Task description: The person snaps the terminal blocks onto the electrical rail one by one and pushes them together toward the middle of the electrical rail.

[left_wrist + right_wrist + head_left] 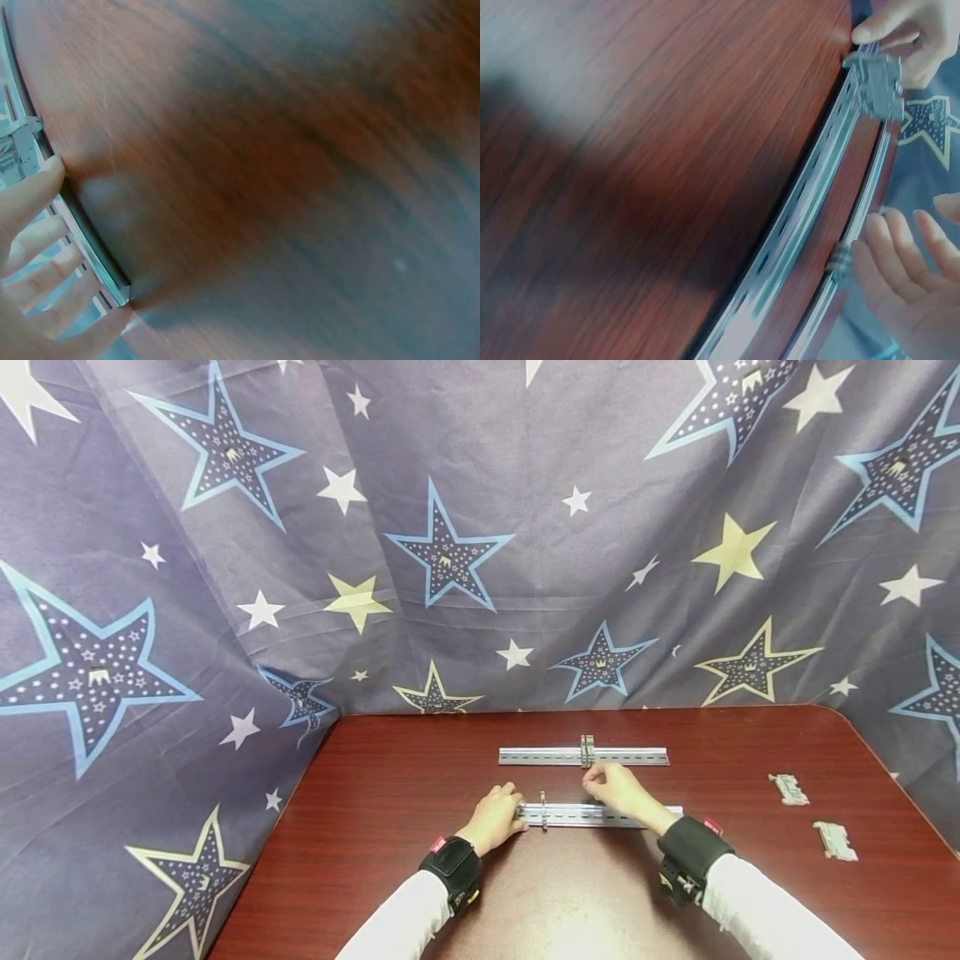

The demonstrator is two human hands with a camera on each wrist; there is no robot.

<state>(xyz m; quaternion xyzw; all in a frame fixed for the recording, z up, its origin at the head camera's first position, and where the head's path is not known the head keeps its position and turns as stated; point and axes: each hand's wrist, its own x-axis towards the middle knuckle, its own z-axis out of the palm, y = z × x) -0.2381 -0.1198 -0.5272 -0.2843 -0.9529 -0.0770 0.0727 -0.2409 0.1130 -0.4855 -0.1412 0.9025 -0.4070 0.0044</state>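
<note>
My left hand (493,818) grips the left end of the near metal DIN rail (573,815). In the left wrist view the thumb lies along one long edge of this rail (94,251) and the fingers reach over its other side. A grey terminal block (543,811) stands upright on the rail, just right of that hand. My right hand (621,792) hovers over the near rail's right half, fingers loosely bent and holding nothing. Beyond its fingertips, thin terminal blocks (587,751) sit side by side on the far DIN rail (536,757).
Two loose terminal blocks, one farther back (789,789) and one nearer (835,842), lie flat on the right of the reddish-brown table (375,827). A star-patterned cloth (480,635) hangs behind the table and along its sides.
</note>
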